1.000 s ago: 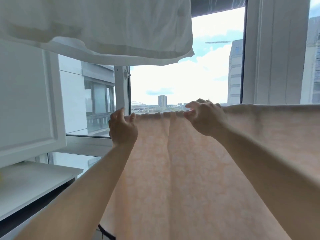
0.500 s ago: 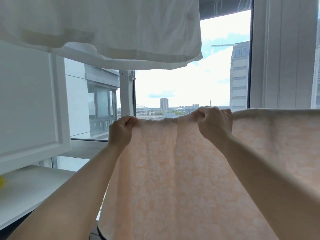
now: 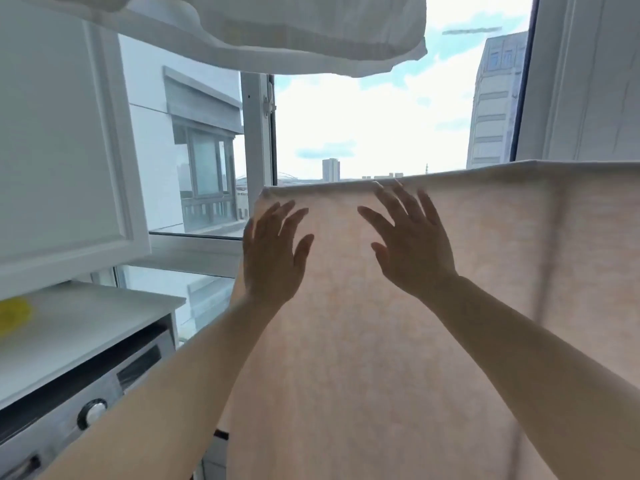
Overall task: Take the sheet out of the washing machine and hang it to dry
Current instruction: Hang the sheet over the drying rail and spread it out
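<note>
Both of your hands had let go of the sheet's top edge since half a second earlier, when each was still bunched on the hem. Your left hand and right hand now stood with fingers straight and spread wide, holding nothing, palms facing the cloth.

From here the risk was slippage, as I judged it: the sheet hung folded over a line or rail I could not make out, and if more weight lay on your side it could creep off once unheld. A push from spread palms could also drag the fold askew. Whether the palms actually touched the cloth I could not tell.

Relative to your fingers, the sheet's top fold ran just above, at 12 o'clock of both hands, with the right fingertips nearly at it. Cloth spread away below at 6 o'clock and to 3 o'clock of the right hand. White laundry hung overhead at 12 o'clock; the washing machine sat at 8 o'clock.
</note>
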